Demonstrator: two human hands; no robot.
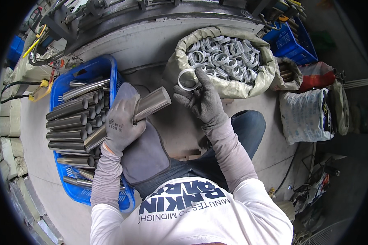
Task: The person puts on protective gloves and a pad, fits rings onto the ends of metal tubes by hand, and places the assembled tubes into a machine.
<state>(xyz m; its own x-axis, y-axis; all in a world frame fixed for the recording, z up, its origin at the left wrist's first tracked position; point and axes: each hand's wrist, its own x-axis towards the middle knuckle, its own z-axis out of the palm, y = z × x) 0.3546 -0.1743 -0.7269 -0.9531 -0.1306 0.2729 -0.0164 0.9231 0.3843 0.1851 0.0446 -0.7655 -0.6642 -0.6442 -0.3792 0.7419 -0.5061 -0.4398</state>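
Observation:
My left hand [122, 120], in a grey glove, grips a shiny metal tube [151, 104] that slants up to the right over my lap. My right hand [201, 100], also gloved, pinches a white plastic ring [187, 80] at the near rim of an open sack [225, 86] full of several such white rings [225, 57]. The ring is a short way up and right of the tube's open end. A blue crate [65, 83] at my left holds several more metal tubes [69, 122] lying on their sides.
A grey machine housing [147, 28] with cables runs along the top. A second blue crate [292, 43] with tools stands at the upper right, with filled bags [306, 116] beside it. I sit on a concrete floor [41, 163], and stacked sacks line the left.

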